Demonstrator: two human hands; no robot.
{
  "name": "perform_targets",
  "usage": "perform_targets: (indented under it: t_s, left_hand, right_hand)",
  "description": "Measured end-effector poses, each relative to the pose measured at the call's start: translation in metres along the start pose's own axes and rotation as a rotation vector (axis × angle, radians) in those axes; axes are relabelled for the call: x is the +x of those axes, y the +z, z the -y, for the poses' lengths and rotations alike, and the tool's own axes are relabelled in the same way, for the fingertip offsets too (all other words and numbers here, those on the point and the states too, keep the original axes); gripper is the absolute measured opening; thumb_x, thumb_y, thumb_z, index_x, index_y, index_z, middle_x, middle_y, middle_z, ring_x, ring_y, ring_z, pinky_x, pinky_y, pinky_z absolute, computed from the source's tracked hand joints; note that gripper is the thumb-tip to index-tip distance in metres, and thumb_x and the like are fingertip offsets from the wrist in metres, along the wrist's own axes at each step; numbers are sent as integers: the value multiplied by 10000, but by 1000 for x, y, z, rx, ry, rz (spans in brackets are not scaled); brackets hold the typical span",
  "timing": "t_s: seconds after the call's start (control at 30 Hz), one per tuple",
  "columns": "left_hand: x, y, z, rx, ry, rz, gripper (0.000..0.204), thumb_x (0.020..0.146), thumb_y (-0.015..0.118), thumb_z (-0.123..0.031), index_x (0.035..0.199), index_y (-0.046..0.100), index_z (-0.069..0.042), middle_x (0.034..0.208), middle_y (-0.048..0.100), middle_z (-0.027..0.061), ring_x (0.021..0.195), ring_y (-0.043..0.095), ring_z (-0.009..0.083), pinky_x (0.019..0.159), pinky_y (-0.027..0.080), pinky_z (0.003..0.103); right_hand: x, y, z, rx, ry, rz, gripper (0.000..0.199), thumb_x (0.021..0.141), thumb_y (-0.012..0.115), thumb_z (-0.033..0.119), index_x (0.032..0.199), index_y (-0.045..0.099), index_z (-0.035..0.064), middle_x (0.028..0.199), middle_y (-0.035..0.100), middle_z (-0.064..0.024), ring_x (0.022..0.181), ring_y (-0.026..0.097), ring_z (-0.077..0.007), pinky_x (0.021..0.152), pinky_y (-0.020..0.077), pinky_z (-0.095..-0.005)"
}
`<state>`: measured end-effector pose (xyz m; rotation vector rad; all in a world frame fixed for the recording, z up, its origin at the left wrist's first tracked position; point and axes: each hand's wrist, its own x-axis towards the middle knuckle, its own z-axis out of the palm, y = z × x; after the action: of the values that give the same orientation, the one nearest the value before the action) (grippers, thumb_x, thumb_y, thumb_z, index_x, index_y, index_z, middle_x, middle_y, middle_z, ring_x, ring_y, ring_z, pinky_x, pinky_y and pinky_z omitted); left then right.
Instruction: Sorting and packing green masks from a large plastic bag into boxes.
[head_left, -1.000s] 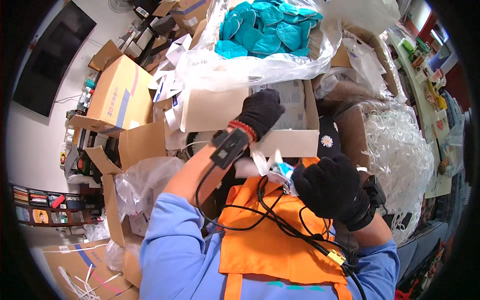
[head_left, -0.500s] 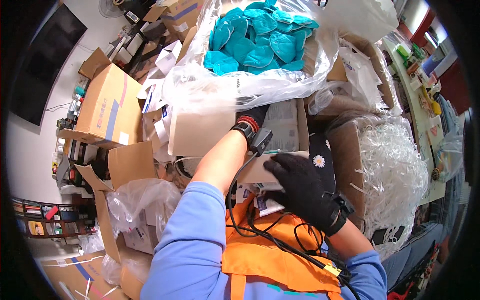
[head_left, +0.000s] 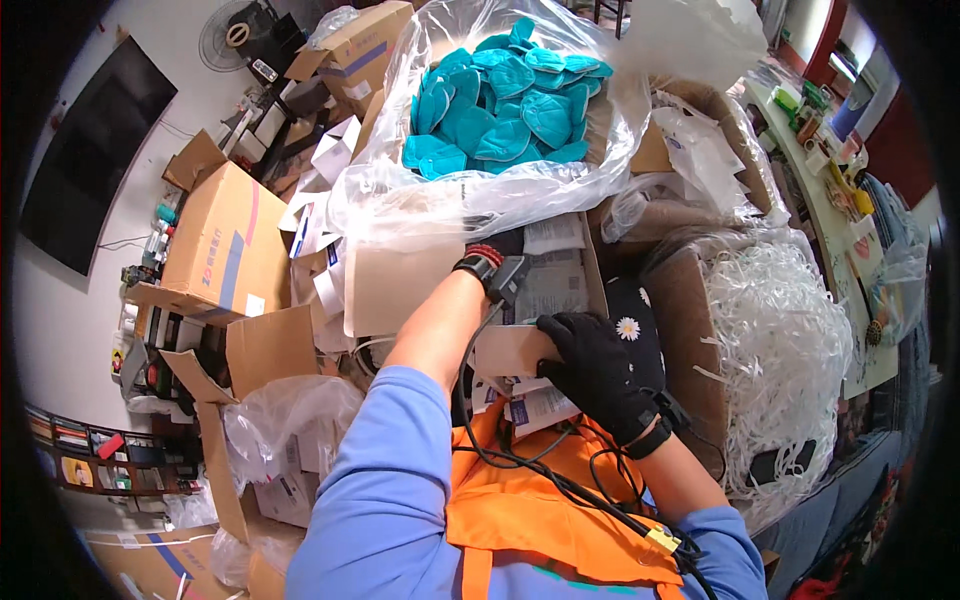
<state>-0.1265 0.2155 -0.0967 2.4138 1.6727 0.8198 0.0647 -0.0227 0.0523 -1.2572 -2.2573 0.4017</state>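
Observation:
In front of me stands an opened box with its pale side flap (head_left: 395, 285) folded out to the left. Clear packets (head_left: 558, 290) with printing lie inside it. My left hand (head_left: 508, 243), in a black glove, reaches into the box's upper part; its fingers are hidden. My right hand (head_left: 598, 375), also black-gloved, has thumb and fingers pinched on the edge of the box's front flap (head_left: 512, 352). Behind the box, a large carton lined with clear plastic (head_left: 420, 205) holds a heap of teal folded masks (head_left: 515, 115).
At the right, a carton overflows with white shredded strips (head_left: 775, 370). A closed-sided brown carton (head_left: 225, 235) and an open carton with plastic-wrapped contents (head_left: 290, 420) stand to the left. Black cables (head_left: 560, 485) hang across my orange apron (head_left: 520, 520). White cartons (head_left: 540, 408) lie below the flap.
My right hand has gone from spread fingers over the box's front edge to a grip on the front flap. More packets show inside. My left hand stays in the box.

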Motion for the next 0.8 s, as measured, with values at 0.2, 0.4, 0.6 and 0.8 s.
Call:
perform_targets:
  t_s: [0.2, 0.4, 0.6, 0.8]
  left_hand:
    - [-10, -53, -29, 470, 272, -244, 423, 887, 459, -267, 1273, 525, -107, 1276, 533, 186, 1193, 494, 330, 984, 392, 452]
    - [-37, -155, -119, 168, 123, 116, 267, 760, 569, -126, 1016, 627, -78, 846, 661, 177, 736, 652, 363, 652, 520, 464]
    - [-69, -216, -155, -218, 114, 58, 275, 758, 673, -201, 1003, 612, -91, 846, 654, 158, 738, 650, 347, 638, 518, 418]
    - [-86, -227, -134, -214, 321, -69, 241, 815, 676, -151, 1036, 604, -93, 853, 640, 143, 743, 646, 336, 630, 521, 376]
  right_hand:
    - [-2, -9, 6, 85, 8, 8, 489, 665, 742, 150, 1120, 586, 68, 1109, 599, -121, 1059, 552, -298, 969, 405, -411]
    - [12, -52, 5, -101, 18, -215, 419, 729, 694, 147, 1129, 597, 67, 1131, 594, -135, 1072, 545, -307, 959, 407, -428]
    - [74, -50, -6, -101, -165, -337, 240, 751, 663, 141, 982, 645, 74, 1014, 637, -129, 952, 599, -325, 831, 465, -432]
    - [85, -47, -11, 118, -79, -103, 133, 775, 646, 144, 863, 663, 45, 844, 647, -167, 839, 625, -353, 732, 489, -425]
